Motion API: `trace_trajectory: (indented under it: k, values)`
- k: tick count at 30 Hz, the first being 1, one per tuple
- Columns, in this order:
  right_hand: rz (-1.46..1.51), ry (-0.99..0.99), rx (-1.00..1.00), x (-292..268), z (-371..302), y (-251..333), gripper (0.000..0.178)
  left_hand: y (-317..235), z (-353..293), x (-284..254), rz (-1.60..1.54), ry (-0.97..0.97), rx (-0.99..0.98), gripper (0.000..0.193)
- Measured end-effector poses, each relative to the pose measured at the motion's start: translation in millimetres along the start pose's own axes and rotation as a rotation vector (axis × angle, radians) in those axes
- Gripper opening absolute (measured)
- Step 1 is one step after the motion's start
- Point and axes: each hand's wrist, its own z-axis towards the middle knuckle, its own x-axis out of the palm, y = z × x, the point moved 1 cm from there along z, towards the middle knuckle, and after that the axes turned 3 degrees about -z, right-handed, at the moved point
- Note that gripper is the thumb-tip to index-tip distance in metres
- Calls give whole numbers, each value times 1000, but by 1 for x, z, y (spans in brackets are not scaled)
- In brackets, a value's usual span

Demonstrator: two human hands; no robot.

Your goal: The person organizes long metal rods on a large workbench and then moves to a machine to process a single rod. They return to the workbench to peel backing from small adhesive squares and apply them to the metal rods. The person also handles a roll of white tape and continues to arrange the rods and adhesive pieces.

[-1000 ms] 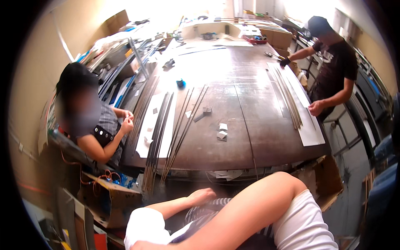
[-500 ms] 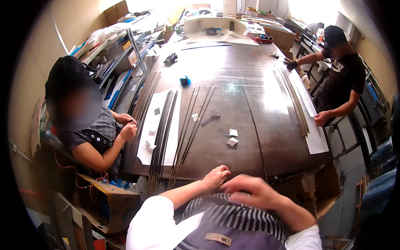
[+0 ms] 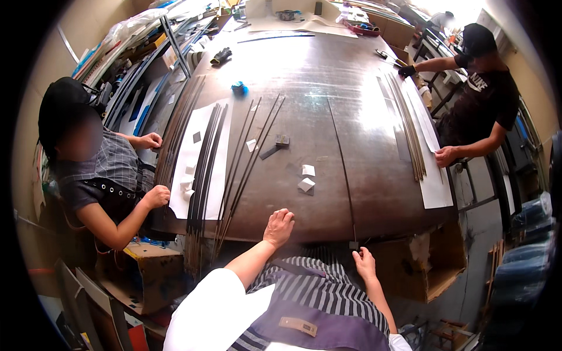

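My left hand point(image 3: 278, 228) is over the near edge of the dark table point(image 3: 275, 193), its fingers curled together; what they hold, if anything, is hidden. My right hand point(image 3: 365, 263) is just off the table's near edge, its fingers apart. Close to its fingertips is a small grey square piece point(image 3: 353, 245), at the near end of a thin dark rod point(image 3: 342, 158) lying lengthwise on the table. Several more thin rods point(image 3: 249, 158) lie left of my left hand. Beyond it are white paper squares point(image 3: 306, 185) and a small grey block point(image 3: 282, 140).
At left, a co-worker's hands point(image 3: 156, 197) are beside bundled rods point(image 3: 205, 158) on white sheet. On the right another person's hand point(image 3: 447, 156) touches a white strip point(image 3: 420, 117) beside more rods point(image 3: 410, 128). Cardboard boxes point(image 3: 421, 263) stand below the near edge.
My hands have moved apart: the right went down beside the rod's near end, and the left shifted left. The left co-worker's hands separated. The whole view has shifted slightly.
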Motion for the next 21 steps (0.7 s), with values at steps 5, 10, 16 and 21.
trace_trajectory:
  k: [5,10,16,21]
  values:
    - [452,187,175,18,20,-15,24,-2,0,-3,37,-25,7,22]
    - [501,269,187,0,29,17,18,-3,3,-2,35,-11,-13,22]
    - [379,346,157,-1,48,33,26,-1,-2,0,61,10,-46,24]
    - [-173,41,-101,-28,68,37,33,-2,-2,2,76,4,-52,24]
